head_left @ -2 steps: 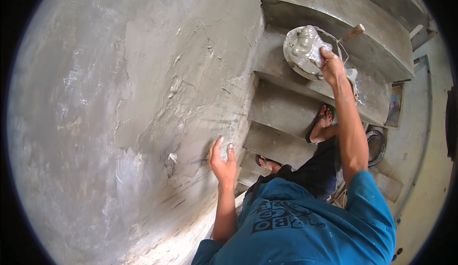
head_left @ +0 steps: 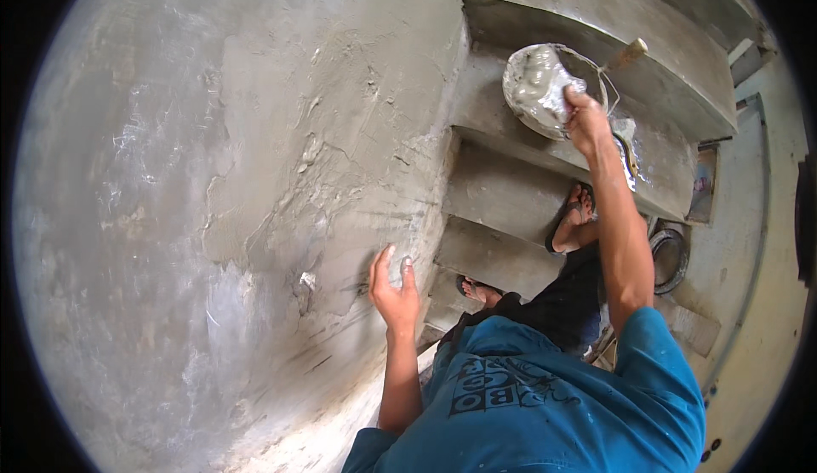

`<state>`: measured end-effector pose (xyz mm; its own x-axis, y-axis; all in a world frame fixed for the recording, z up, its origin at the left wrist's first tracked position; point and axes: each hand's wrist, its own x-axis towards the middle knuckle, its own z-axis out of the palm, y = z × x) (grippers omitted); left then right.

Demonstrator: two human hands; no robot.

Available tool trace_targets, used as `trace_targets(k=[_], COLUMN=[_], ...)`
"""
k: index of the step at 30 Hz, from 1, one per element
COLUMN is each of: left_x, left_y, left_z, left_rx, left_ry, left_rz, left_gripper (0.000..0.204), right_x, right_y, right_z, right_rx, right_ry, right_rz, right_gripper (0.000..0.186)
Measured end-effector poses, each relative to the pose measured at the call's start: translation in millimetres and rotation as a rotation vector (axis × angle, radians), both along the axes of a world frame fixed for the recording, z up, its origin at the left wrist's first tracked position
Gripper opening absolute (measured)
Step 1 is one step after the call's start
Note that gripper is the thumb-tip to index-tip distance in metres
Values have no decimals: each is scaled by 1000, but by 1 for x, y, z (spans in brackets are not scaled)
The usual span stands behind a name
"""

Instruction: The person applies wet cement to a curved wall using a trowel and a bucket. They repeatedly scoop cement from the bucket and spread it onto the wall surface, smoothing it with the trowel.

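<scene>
Near: my left hand (head_left: 393,290) is flat against the freshly plastered wall (head_left: 255,175), fingers spread and open, holding nothing, palm on the wet grey render just beside the stair edge. Same spot as a moment ago, so it reads as a brace, not a working stroke.

Mid: my feet in sandals (head_left: 572,218) stand on the concrete steps (head_left: 502,192), one step apart.

Far: my right hand (head_left: 585,116) is up at the mortar pan (head_left: 540,86) sitting on an upper step, fingers curled over its near rim. Whether they're clamped on the rim or just resting there, I can't tell. Pan is loaded with wet grey mix; a wooden tool handle (head_left: 628,52) sticks out of its far side. Versus the previous frame, hand and pan have barely shifted: reach is done, contact made.
</scene>
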<state>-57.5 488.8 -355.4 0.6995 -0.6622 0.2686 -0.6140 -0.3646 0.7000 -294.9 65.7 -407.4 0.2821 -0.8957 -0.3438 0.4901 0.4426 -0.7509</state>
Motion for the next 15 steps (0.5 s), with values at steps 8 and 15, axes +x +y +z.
trace_targets(k=[8,15], left_x=[-1,-19], left_y=[51,98], left_z=[-12,-25], left_rx=[-68,-45], left_ry=[151,271], left_rz=[9,31], left_gripper=[35,33], right_x=[100,236], right_y=[175,278], right_z=[-36,-26], right_rx=[143,-338], right_ry=[5,786], right_rz=[181,12], right_gripper=[30,35])
